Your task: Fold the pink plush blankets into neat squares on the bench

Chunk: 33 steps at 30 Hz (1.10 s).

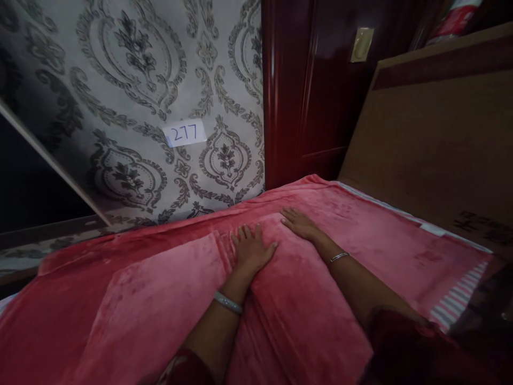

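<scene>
A pink-red plush blanket [160, 299] is spread out before me, with folded layers running down its middle. My left hand [252, 248] lies flat on the folded part, fingers spread, thumb pointing right. To its right, my right hand [298, 222] rests palm down on the blanket near the far end of the fold, its fingers stretched out. Neither hand grips the cloth. Grey and white stripes mark the blanket's edge at the right, where a small white label [433, 230] shows. Each wrist wears a silver bracelet.
Patterned grey wallpaper [168, 80] with a paper marked 277 [185, 132] rises behind the blanket. Beside it stands a dark red wooden panel [304, 80] with a gold-coloured plate [362, 45]. A large cardboard box [436, 139] borders the right side.
</scene>
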Each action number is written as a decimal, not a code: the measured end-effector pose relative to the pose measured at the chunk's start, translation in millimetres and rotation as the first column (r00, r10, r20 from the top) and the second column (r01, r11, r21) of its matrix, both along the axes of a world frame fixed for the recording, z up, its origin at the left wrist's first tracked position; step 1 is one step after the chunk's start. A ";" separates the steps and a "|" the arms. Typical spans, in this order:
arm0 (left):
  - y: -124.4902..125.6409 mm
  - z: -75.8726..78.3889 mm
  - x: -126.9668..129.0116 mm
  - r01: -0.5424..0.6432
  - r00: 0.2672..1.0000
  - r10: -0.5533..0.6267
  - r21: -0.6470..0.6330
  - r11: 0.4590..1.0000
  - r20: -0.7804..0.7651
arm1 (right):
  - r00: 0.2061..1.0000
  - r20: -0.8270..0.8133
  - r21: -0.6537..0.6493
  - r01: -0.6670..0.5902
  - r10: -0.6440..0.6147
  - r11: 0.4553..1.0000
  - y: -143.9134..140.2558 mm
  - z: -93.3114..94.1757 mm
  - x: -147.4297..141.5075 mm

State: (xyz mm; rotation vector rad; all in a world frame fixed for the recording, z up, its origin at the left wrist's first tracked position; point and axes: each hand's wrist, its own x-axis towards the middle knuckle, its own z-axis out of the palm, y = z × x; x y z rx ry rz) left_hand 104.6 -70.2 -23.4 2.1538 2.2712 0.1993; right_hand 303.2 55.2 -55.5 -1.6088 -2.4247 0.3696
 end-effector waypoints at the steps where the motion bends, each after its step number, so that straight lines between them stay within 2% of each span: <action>1: 0.3 -1.0 0.1 -0.002 1.000 0.002 0.000 1.000 0.002 | 1.000 -0.002 -0.003 0.001 -0.001 1.000 1.1 -0.6 0.3; 5: 0.1 -2.8 1.5 -0.007 1.000 0.008 -0.011 1.000 0.029 | 1.000 -0.009 0.001 0.002 -0.002 1.000 2.7 -1.6 -0.1; 8: 1.6 2.2 -2.0 0.006 0.997 -0.006 -0.006 1.000 0.083 | 1.000 -0.018 0.020 -0.004 0.005 1.000 3.4 -5.2 0.7; 10: 5.5 9.1 -11.0 -0.002 0.990 -0.003 0.037 0.999 0.142 | 1.000 -0.024 0.033 -0.003 0.004 0.999 4.1 -7.8 1.4; 15: 22.3 22.3 -51.1 -0.164 0.947 0.128 0.101 0.981 0.296 | 0.999 -0.033 0.020 0.007 -0.006 1.000 1.4 -5.1 0.8; 20: 34.1 13.7 -71.3 -0.219 0.918 0.169 0.102 0.970 0.360 | 0.999 -0.014 0.006 0.032 -0.032 0.999 -4.2 1.7 -1.6; 28: 40.8 2.5 -75.4 -0.367 0.850 0.276 0.129 0.921 0.448 | 1.000 -0.008 0.037 0.007 -0.006 0.999 -1.3 -2.7 1.5; 33: 41.2 2.8 -76.3 -0.385 0.838 0.294 0.117 0.915 0.460 | 1.000 -0.008 0.036 0.010 -0.010 0.999 -0.5 -2.7 1.5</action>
